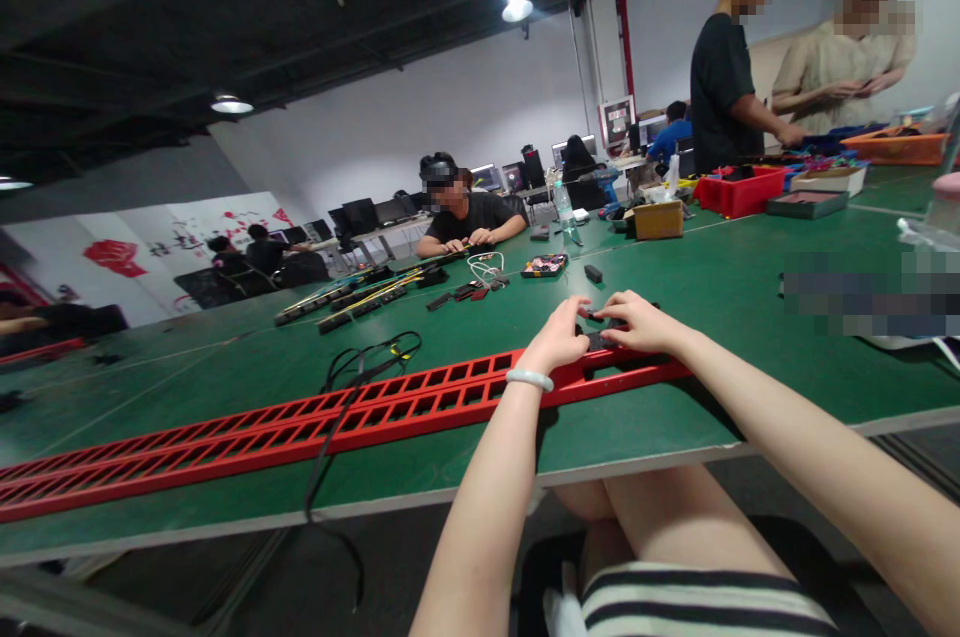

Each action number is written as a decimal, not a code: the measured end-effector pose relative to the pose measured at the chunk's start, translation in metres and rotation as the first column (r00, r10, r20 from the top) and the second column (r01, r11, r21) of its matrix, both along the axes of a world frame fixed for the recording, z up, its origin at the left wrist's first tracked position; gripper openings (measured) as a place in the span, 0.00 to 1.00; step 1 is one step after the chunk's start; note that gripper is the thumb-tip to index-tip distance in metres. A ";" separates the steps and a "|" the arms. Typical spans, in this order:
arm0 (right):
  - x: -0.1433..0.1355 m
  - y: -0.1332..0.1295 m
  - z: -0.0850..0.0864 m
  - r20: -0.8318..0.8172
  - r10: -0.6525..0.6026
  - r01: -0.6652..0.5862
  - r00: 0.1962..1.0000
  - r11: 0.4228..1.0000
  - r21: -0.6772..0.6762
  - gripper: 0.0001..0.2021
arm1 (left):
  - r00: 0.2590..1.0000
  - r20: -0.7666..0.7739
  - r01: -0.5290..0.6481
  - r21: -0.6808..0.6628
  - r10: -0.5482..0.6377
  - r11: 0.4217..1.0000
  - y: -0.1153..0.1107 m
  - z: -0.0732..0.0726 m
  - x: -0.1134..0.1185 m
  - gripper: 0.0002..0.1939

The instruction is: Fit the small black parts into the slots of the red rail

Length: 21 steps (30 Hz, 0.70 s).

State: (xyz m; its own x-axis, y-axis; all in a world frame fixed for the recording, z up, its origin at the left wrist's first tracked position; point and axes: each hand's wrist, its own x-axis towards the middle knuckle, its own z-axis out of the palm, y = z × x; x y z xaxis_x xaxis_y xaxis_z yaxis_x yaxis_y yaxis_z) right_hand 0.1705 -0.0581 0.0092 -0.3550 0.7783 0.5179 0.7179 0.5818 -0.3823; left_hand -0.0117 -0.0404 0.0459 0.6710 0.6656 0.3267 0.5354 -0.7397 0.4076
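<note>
- While both hands meet over the near edge of the worktop [757, 337], a small black part [598, 341] sits between their fingertips, at the right end of the long red rack [420, 425].
- Left hand [561, 335], bracelet on wrist: fingers and thumb curled at the part's left side; cannot tell whether its grip is clenched on it.
- Right hand [637, 322]: thumb and fingers arched at the other side; firmness of its grip also cannot be told.
- Black strap [334, 417] lies across the rack, tail hanging off the edge.
- Red bin [742, 197], back right: black pieces inside.
- Orange tray [904, 152], beyond it: dark items, too small to name.
- White box [829, 181] and grey tray [806, 207]: near the bin, contents unclear.
- Tan box [660, 220]: left of the bin, contents unclear.
- Clear bottle [564, 212]: upright, farther left.
</note>
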 end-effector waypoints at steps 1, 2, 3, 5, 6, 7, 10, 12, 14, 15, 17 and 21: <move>-0.002 -0.001 0.001 -0.032 0.001 0.000 0.999 1.000 0.030 0.19 | 1.000 0.023 0.015 -0.011 -0.015 1.000 0.001 -0.001 0.000 0.31; -0.004 -0.002 0.002 -0.062 0.010 -0.007 0.998 0.999 0.048 0.20 | 0.999 0.045 0.030 -0.020 -0.029 0.999 0.002 -0.002 0.001 0.32; -0.005 -0.002 0.003 -0.089 0.021 -0.016 0.996 0.998 0.056 0.20 | 0.997 0.065 0.046 -0.028 -0.044 0.999 0.002 -0.003 0.001 0.33; -0.008 -0.003 0.003 -0.130 0.037 -0.029 0.991 0.998 0.059 0.21 | 0.992 0.101 0.083 -0.035 -0.079 0.996 0.003 -0.005 0.003 0.35; -0.009 -0.003 0.003 -0.144 0.044 -0.036 0.989 0.998 0.055 0.21 | 0.988 0.117 0.103 -0.034 -0.098 0.994 0.004 -0.006 0.004 0.36; -0.011 -0.003 0.002 -0.153 0.051 -0.043 0.987 0.998 0.050 0.22 | 0.985 0.130 0.122 -0.033 -0.116 0.992 0.004 -0.007 0.005 0.36; -0.013 -0.004 -0.001 -0.180 0.074 -0.071 0.981 0.997 0.020 0.24 | 0.977 0.145 0.160 -0.036 -0.154 0.986 0.003 -0.010 0.007 0.35; -0.015 -0.004 -0.002 -0.204 0.083 -0.086 0.975 0.996 -0.002 0.24 | 0.977 0.140 0.171 -0.039 -0.164 0.984 0.003 -0.011 0.008 0.34; -0.016 -0.003 -0.003 -0.236 0.086 -0.094 0.968 0.995 -0.023 0.22 | 0.976 0.135 0.179 -0.031 -0.173 0.983 0.004 -0.012 0.008 0.33; -0.016 -0.003 -0.003 -0.250 0.085 -0.096 0.965 0.995 -0.033 0.22 | 0.975 0.133 0.182 -0.024 -0.177 0.983 0.005 -0.013 0.009 0.33; -0.016 -0.003 -0.003 -0.267 0.083 -0.098 0.960 0.994 -0.046 0.21 | 0.975 0.128 0.185 -0.011 -0.182 0.983 0.007 -0.015 0.009 0.33; -0.015 -0.002 -0.002 -0.257 0.067 -0.077 0.964 0.997 -0.030 0.21 | 0.979 0.123 0.163 0.016 -0.164 0.986 0.013 -0.020 0.009 0.32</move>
State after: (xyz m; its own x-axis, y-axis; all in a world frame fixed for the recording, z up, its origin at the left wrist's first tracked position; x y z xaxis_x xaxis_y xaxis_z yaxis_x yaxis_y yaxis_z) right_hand 0.1556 -0.0605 0.0068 -0.2704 0.7771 0.5683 0.5500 0.6092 -0.5713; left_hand -0.0024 -0.0274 0.0255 0.7247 0.5480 0.4177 0.3526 -0.8158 0.4584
